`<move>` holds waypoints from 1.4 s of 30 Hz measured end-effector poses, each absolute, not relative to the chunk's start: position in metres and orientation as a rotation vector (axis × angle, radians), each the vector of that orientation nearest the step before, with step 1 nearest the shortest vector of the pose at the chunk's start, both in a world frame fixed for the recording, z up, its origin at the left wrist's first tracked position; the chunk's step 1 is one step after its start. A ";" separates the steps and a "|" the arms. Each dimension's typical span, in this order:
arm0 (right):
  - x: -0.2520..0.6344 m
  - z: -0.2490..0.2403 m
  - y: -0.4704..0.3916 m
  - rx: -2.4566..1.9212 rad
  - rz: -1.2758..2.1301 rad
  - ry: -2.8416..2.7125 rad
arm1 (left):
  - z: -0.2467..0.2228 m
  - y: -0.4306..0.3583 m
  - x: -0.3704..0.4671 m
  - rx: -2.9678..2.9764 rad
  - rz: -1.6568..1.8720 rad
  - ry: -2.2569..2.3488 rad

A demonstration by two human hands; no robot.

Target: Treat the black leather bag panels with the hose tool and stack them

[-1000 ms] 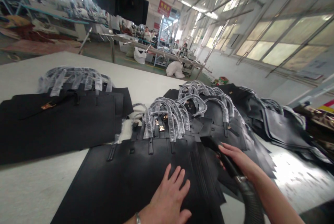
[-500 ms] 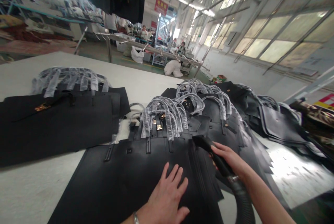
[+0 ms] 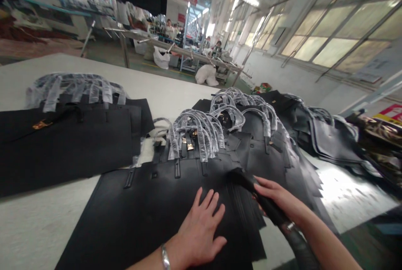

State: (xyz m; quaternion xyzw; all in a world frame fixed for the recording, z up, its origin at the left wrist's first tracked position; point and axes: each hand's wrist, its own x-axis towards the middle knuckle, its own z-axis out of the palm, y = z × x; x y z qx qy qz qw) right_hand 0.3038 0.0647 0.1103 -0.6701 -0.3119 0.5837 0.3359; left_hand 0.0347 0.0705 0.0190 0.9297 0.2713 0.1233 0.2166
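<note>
Nozzle (image 3: 269,206), shifted leftward, slants forward-left lengthwise; right fingers (image 3: 266,183) wrap it; left fingers (image 3: 207,199) spread wide.

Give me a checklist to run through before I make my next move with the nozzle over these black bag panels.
1. Left hand spread on the front black bag panel: ok.
2. Right hand closed around the black nozzle: ok.
3. Nozzle tip apart from the left fingers: ok, a gap shows between them.
4. Plastic-wrapped handles away from the left fingertips: ok, they lie beyond them.
5. Layers flush at the right side of the front pile: not ok, their edges are staggered.
6. Nozzle tip touching the surface below: cannot tell, black on black and blurred.
</note>
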 end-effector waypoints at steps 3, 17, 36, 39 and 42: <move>0.289 0.104 0.062 -1.750 1.548 -0.839 | 0.020 0.070 0.036 2.597 0.334 0.750; 0.273 0.099 0.057 -1.753 1.360 -0.930 | 0.022 0.068 0.037 2.653 0.341 0.790; 0.299 0.094 -0.119 -1.863 1.122 -0.476 | 0.023 0.065 0.088 2.818 0.391 0.766; 0.294 0.086 -0.135 -1.778 1.110 -0.399 | 0.023 0.070 0.115 2.879 0.295 0.341; 0.289 0.077 -0.151 -1.720 1.163 -0.360 | 0.023 0.077 0.132 2.969 0.246 0.011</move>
